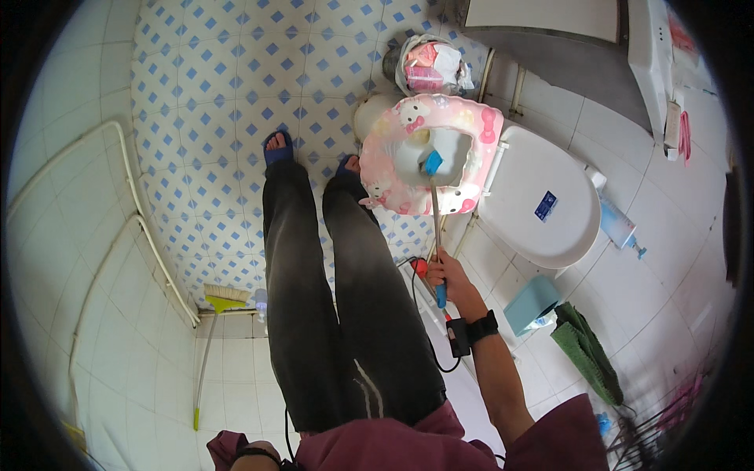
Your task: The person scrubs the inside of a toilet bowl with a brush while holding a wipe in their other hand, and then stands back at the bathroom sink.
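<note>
My right hand (448,272) is closed round the handle of a long toilet brush (437,216). The brush's blue head (431,162) is inside the toilet bowl (455,149), where the opening of the seat cover frames it. That pink padded seat cover (385,141) has cartoon cats and bows on it. The white lid (538,200) is raised at the right, with a small blue label on it. Of my left arm only a part with a dark band shows at the lower edge; the hand is out of view.
A bin (428,67) full of wrappers and paper stands beyond the toilet. At right are a blue bottle (619,224), a teal holder (532,304) and a green towel (585,353). A broom (222,302) leans at the left, near wall pipes (133,184). My slippered feet stand on patterned tiles.
</note>
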Tool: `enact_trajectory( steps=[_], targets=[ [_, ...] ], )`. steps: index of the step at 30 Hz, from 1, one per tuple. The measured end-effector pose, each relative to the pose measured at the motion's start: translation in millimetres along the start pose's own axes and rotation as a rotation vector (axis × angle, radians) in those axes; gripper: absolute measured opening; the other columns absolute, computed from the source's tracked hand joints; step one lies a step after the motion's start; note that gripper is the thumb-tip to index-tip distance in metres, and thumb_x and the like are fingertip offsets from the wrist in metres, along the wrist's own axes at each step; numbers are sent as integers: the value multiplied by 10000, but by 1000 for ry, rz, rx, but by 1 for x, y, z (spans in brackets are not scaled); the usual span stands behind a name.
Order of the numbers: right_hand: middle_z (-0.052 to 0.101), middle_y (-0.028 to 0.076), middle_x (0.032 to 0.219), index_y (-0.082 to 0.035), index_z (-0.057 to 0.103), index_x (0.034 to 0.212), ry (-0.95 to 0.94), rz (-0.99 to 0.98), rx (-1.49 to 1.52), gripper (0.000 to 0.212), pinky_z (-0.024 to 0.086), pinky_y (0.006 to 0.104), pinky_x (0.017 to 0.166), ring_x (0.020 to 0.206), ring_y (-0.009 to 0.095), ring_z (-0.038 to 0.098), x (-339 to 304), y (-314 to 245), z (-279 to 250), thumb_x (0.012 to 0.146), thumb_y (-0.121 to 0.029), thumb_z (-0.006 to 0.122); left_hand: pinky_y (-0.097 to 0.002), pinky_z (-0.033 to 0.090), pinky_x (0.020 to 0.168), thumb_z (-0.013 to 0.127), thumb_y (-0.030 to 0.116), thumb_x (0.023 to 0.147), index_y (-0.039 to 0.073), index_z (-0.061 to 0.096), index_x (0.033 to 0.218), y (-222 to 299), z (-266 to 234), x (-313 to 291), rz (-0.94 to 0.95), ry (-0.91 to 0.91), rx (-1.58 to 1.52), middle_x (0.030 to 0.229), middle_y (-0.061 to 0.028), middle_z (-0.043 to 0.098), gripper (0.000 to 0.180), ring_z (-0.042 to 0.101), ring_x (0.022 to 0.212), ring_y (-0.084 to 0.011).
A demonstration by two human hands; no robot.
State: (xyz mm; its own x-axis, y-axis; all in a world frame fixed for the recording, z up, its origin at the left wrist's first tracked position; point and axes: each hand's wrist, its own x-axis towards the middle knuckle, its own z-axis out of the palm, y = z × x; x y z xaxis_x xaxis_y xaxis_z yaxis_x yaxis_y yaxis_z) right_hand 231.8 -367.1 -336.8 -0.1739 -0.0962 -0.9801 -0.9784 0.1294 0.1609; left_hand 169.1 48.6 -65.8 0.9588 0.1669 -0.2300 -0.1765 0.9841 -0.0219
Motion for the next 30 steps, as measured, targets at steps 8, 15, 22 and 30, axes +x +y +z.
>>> enact_trajectory(
  steps=[8,15,22,30],
  targets=[
    [308,-48,528,-65,446,798,-317,131,457,286,262,197,353,402,55,281,-16,-6,4,911,-323,397,-281,513,594,618,-6,748,29,611,798,11,6,2,103,61,190,862,-148,576,61,590,669,-225],
    [298,-52,524,-96,440,779,-170,-97,271,288,258,205,337,392,48,281,-54,25,47,902,-355,408,-306,539,649,650,-23,706,32,609,749,15,17,17,194,37,335,842,-147,587,81,602,722,-229],
    [289,-49,492,-104,410,771,41,-298,98,318,234,219,334,364,64,283,-66,57,59,877,-403,442,-311,539,659,654,-35,694,34,607,740,21,53,16,67,-69,290,846,-158,573,95,592,739,-244],
    [276,-57,492,-88,434,784,-370,-166,514,297,249,207,352,400,58,291,-39,73,-4,903,-358,400,-300,525,613,605,11,756,41,582,807,15,123,-8,-5,-6,342,833,-143,532,64,555,679,-239]
  ],
)
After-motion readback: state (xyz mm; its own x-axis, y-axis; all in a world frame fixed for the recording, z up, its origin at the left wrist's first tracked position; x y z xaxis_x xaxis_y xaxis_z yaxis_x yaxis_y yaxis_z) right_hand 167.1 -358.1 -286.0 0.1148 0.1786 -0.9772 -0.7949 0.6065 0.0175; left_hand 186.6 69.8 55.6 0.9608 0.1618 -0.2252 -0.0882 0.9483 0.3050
